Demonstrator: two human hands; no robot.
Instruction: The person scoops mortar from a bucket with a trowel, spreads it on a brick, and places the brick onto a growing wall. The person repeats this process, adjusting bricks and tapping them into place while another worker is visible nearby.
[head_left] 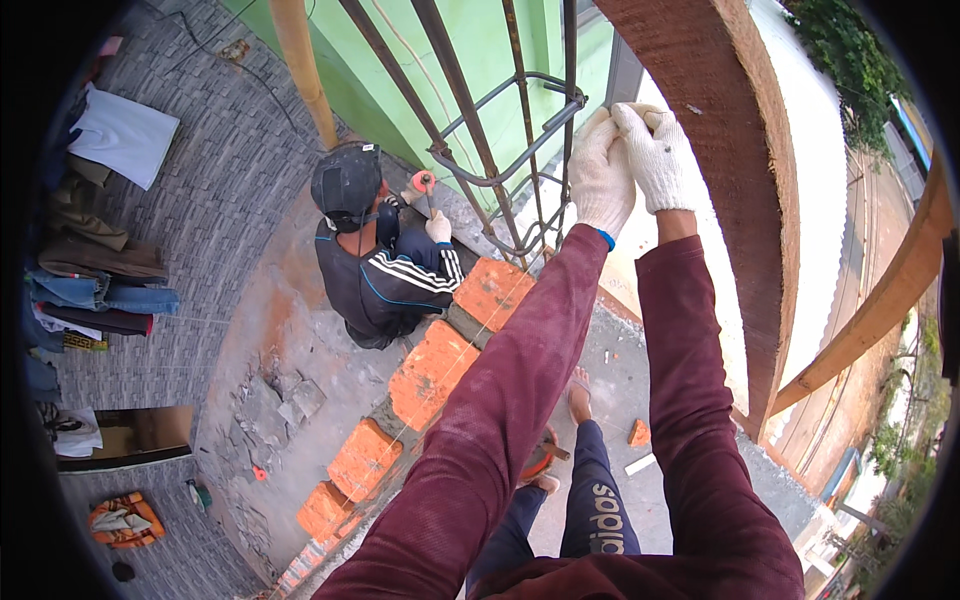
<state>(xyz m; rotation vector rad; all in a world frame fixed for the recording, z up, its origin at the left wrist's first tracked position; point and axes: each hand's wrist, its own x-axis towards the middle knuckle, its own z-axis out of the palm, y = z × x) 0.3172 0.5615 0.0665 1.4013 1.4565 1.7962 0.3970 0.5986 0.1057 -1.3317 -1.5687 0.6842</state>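
Observation:
Both of my hands wear white knitted gloves and are raised side by side at the upper middle. My left hand (602, 175) is closed, close against the outer bar of a rebar cage (480, 150). Just to its right, my right hand (656, 158) is closed too, with thumb and fingertips pinched near the left hand's fingers. Whatever they pinch is too small or hidden to make out. Tied steel rings join the upright bars of the cage. Below it, a thin string (430, 385) stretches along a row of orange bricks (433, 372) set in grey mortar.
A person (375, 250) in a dark cap and striped jacket crouches left of the bricks, holding a red-ended tool (424, 182). A curved wooden plank (745, 150) stands close to my right hand. An orange bucket (540, 455) sits near my feet. Clothes (110, 270) hang far left.

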